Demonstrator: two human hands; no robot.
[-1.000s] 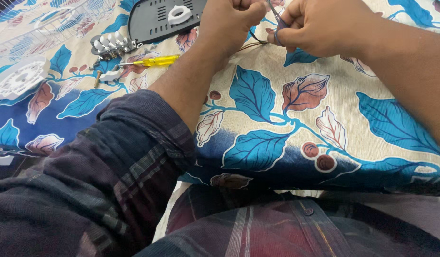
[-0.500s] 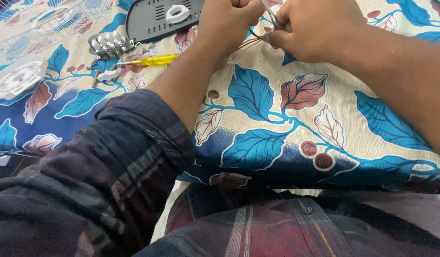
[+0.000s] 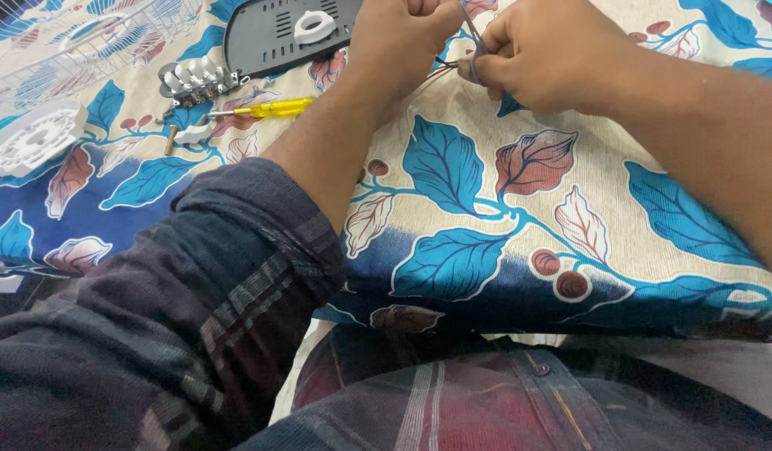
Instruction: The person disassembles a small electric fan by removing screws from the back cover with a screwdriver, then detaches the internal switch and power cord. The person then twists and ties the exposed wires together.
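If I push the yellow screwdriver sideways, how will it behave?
The screwdriver would probably roll a little, since its handle looks round, but the soft cloth under it should soon stop it. It looks slim and plastic-handled, so likely light and stiff.

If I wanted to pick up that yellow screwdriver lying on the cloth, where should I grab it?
Probably by the yellow handle of the screwdriver, pinched from above across its width. It lies flat on the leaf-print cloth, and the handle is its thickest, clearest part, with free space on both long sides; the thin shaft end points toward small parts.
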